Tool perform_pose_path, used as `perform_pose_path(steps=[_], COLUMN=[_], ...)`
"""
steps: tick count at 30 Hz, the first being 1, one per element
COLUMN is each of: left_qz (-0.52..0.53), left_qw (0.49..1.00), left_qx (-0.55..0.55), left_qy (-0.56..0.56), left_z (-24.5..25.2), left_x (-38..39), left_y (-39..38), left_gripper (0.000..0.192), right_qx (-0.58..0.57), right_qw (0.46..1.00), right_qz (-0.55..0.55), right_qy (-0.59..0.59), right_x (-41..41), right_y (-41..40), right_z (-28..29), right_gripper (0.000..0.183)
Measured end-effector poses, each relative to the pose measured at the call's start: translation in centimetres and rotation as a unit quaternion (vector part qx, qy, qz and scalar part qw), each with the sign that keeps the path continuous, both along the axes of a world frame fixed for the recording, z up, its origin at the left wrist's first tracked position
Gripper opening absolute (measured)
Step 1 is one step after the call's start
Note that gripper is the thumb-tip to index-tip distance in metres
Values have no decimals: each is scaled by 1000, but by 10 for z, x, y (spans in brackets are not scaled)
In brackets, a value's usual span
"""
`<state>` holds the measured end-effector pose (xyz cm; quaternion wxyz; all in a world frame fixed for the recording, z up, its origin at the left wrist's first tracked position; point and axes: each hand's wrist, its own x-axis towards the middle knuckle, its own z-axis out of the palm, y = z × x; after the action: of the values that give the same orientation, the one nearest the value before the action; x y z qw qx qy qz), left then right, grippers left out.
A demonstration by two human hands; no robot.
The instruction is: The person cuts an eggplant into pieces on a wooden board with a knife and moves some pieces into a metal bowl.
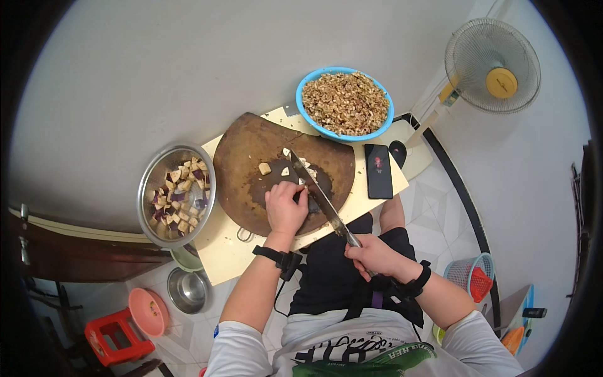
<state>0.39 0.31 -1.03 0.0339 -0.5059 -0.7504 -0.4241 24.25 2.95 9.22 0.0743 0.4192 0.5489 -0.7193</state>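
Note:
My right hand (374, 254) is closed around the handle of a cleaver (322, 200), whose long blade lies diagonally over a round, dark wooden chopping board (240, 155). Close to the left side of the blade, my left hand (286, 206) rests on the board with bent fingertips; whatever may be under them is hidden. Pale cut pieces lie about the blade, with one larger chunk (264, 168) to its left. A steel bowl (143, 198) at the left holds eggplant chunks (181, 193). Behind the board, a blue basin (301, 101) is heaped with finely chopped pieces (346, 103).
The board stands on a cream tabletop (221, 252), with a black phone (378, 172) at its right. A wall runs behind. A standing fan (492, 66) is at the right. On the floor are a red stool (113, 337), a pink basin (148, 313) and a steel bowl (187, 290).

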Motion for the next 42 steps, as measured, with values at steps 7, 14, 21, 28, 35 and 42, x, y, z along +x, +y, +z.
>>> perform_pose_path(steps=[7,14,21,28,35,42], left_qz=[-16,7,-2,137,-10,55], left_qw=[1000,999,993,990,988,993], left_qx=[-2,-7,2,-4,-129,-81], left_qy=[4,-34,-118,-11,87,-65], left_z=[2,0,2,24,24,32], left_x=[2,2,1,-53,-93,-49], left_y=[2,2,-2,3,5,-29], left_gripper=[11,15,13,32,25,22], right_qx=[51,51,43,55,48,155], right_qw=[998,997,993,996,998,988], right_qz=[-17,-50,-64,-45,6,19], right_qy=[23,41,86,55,49,21], right_x=[-50,-53,-37,-20,-23,-26], right_y=[26,43,43,31,22,26], right_z=[-18,-3,-8,7,-2,1], right_gripper=[13,10,12,10,13,19])
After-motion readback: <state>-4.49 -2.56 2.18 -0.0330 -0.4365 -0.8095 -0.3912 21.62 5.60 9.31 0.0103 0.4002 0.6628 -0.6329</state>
